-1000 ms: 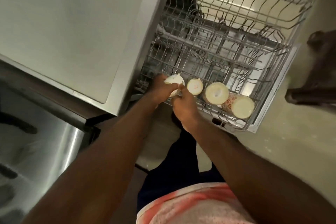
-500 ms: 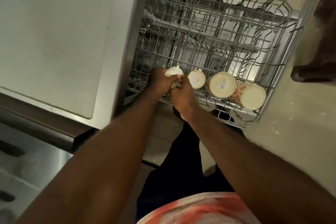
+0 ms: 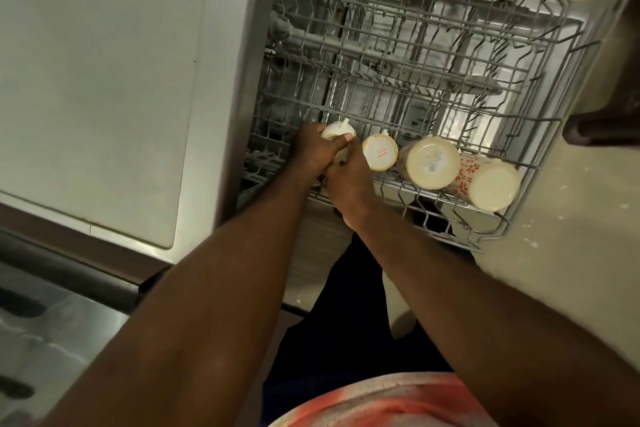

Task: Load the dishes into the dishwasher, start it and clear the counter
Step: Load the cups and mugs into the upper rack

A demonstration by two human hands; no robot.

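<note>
Three mugs [image 3: 429, 163] neighbour the cup [image 3: 337, 131] that left hand [image 3: 311, 151] and right hand [image 3: 348, 180] grip.

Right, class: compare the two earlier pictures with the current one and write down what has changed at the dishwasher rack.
Nothing visibly moved; only the camera's view shifted. The left grip and right grip still hold the leftmost cup in the rack, and neither has let go. The three other cups stay in their row beside it.

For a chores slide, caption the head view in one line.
Left hand grips a small cream cup, right hand close against it, beside three bottom-up cups in a grey wire dishwasher rack.
</note>
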